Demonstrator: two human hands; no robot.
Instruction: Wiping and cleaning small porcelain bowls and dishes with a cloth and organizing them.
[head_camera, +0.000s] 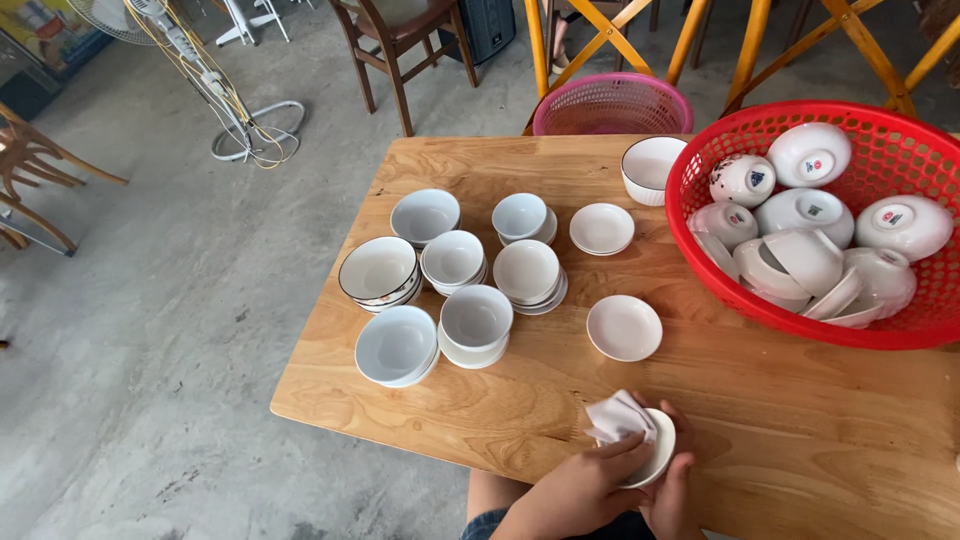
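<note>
Head | stacked bowls (455, 285), saucer (624, 327) beyond hands | red basket (700, 255) right

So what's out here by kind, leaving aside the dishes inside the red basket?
Bowls or bowl stacks on the table: 8
Saucers lying flat: 2
Dish in right hand: 1
Cloth in left hand: 1
Baskets, red and pink: 2
Total: 14

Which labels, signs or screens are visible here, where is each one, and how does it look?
Maker's marks: on the upturned bases of bowls in the red basket, table's right; small red, green or dark blue stamps.
Colourful panel: top left corner, beside the fan; yellow, blue and red, too blurred to identify.
</note>
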